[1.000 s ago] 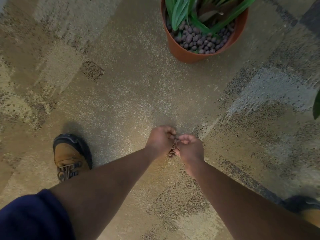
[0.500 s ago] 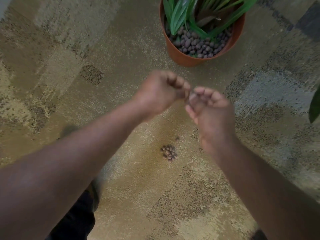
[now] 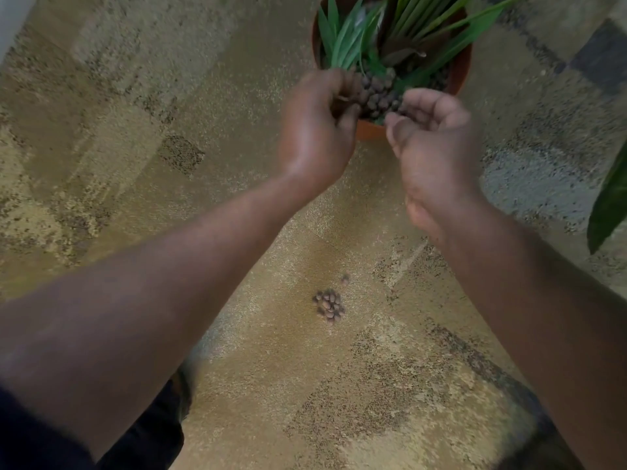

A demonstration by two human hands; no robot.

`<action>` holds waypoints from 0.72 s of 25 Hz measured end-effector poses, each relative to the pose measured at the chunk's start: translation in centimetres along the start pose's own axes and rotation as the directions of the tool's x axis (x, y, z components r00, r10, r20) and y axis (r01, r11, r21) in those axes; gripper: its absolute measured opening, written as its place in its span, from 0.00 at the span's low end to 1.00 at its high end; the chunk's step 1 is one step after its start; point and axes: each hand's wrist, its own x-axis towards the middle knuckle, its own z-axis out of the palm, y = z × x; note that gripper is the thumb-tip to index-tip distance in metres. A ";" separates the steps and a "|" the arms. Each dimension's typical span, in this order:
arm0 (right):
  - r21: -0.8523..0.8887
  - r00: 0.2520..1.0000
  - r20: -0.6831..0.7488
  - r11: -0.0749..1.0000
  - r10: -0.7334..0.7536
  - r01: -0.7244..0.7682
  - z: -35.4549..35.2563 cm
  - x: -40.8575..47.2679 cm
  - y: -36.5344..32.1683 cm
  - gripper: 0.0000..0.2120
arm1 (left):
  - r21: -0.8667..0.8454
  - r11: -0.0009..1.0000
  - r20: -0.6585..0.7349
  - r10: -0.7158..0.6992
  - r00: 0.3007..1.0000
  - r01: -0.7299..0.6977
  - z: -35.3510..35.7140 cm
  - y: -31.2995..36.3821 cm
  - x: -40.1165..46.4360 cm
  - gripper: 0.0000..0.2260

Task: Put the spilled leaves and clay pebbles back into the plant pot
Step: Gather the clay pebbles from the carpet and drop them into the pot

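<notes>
The terracotta plant pot [image 3: 369,131] stands on the carpet at top centre, with green leaves [image 3: 353,39] and brown clay pebbles [image 3: 377,93] inside. My left hand [image 3: 315,130] hovers at the pot's near-left rim, fingers curled tight around a few pebbles. My right hand [image 3: 434,144] is at the near-right rim, cupped with fingers curled; what it holds is mostly hidden. A small pile of spilled clay pebbles [image 3: 329,305] lies on the carpet below my hands, and one stray pebble [image 3: 345,278] sits just above it.
Patterned tan and grey carpet [image 3: 135,164] covers the floor. Another plant's green leaf [image 3: 610,198] hangs in at the right edge. My dark trouser leg [image 3: 159,432] shows at the bottom left.
Both hands have risen from the pebble pile on the carpet and moved forward to the pot's near rim. The pile on the floor stays in place.
</notes>
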 end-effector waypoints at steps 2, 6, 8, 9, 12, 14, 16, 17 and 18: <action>-0.103 0.999 0.016 0.993 -0.048 0.049 -0.8 -1.4 2.2 0.13 | 0.010 0.989 -0.018 0.147 0.989 -0.147 0.4 -1.7 -2.3 0.05; -0.610 0.940 0.284 0.792 0.192 0.022 -2.4 -5.3 9.7 0.15 | 0.271 0.962 0.477 -0.155 0.865 0.023 1.4 -6.9 -9.6 0.12; -0.781 0.875 0.369 0.615 0.314 0.108 -3.3 -6.9 13.4 0.17 | 0.370 0.929 0.677 -0.253 0.691 -0.022 1.6 -9.0 -14.3 0.18; -0.827 0.844 0.398 0.538 0.359 0.162 -3.6 -7.5 14.9 0.21 | 0.386 0.920 0.729 -0.260 0.633 -0.066 1.7 -9.7 -16.3 0.20; -0.842 0.813 0.452 0.475 0.367 0.254 -3.9 -8.5 17.9 0.28 | 0.392 0.913 0.735 -0.238 0.634 -0.111 2.4 -10.7 -19.3 0.21; -0.823 0.814 0.484 0.483 0.323 0.298 -3.5 -9.0 19.0 0.21 | 0.400 0.912 0.709 -0.245 0.661 -0.091 2.7 -10.8 -20.2 0.17; -0.825 0.813 0.490 0.469 0.316 0.315 -3.5 -9.8 19.8 0.15 | 0.389 0.917 0.707 -0.232 0.668 -0.093 2.7 -10.8 -21.1 0.13; -0.833 0.814 0.481 0.458 0.326 0.309 -3.6 -10.1 20.0 0.13 | 0.375 0.923 0.705 -0.224 0.673 -0.085 2.5 -10.9 -21.6 0.11; -0.841 0.813 0.474 0.446 0.338 0.305 -3.8 -10.5 20.2 0.12 | 0.358 0.931 0.700 -0.217 0.680 -0.072 2.4 -11.0 -21.9 0.09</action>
